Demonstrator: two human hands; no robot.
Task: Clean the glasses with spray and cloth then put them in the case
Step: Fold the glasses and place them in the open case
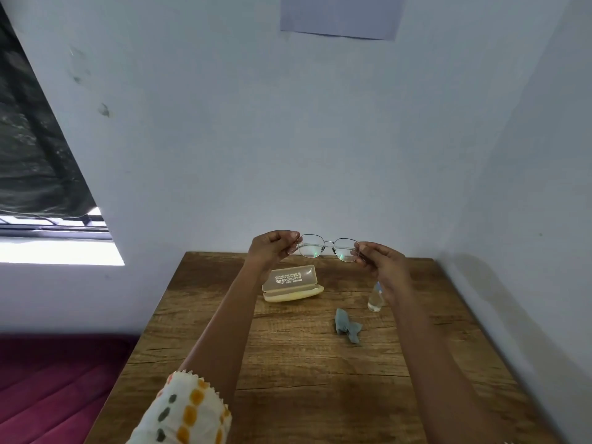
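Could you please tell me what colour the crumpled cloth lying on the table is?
The cloth is a muted grey-blue, seen in the head view.

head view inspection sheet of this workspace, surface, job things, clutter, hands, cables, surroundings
surface: wooden table, set into a wall corner
job's things: glasses held up over the table's far edge; case lying open on the table; cloth crumpled on the table; spray bottle upright, partly behind the right forearm
clutter: nothing seen
hands: left hand pinches one end of the glasses, right hand pinches the other
cables: nothing seen
surroundings: pale wall with a sheet of paper; window under a dark curtain on the left; red bedding beside the table
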